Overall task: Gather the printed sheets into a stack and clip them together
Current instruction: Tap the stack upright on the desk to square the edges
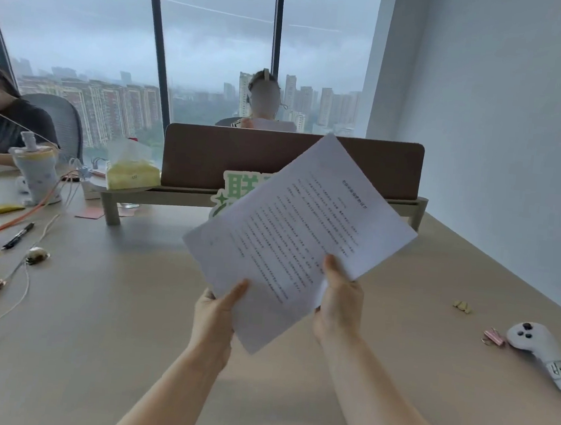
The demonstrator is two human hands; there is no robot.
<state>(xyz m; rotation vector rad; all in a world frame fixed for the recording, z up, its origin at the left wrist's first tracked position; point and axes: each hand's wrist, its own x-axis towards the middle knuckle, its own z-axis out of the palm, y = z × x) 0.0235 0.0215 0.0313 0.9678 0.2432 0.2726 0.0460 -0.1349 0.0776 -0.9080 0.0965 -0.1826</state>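
A stack of white printed sheets [299,234] is held up in the air above the beige desk [132,318], tilted with its top toward the upper right. My left hand [216,312] grips the lower left edge, thumb on the front. My right hand [341,300] pinches the lower right edge, thumb on top of the text. A pink binder clip [494,336] lies on the desk at the right, beside a white controller. A small gold clip [462,306] lies a little farther back.
A white handheld controller [544,354] rests near the desk's right edge. A brown divider panel [229,156] on a shelf stands behind the sheets. At the left are a black pen [18,235], cables, a tissue pack [132,167] and a seated person. Another person sits behind the divider.
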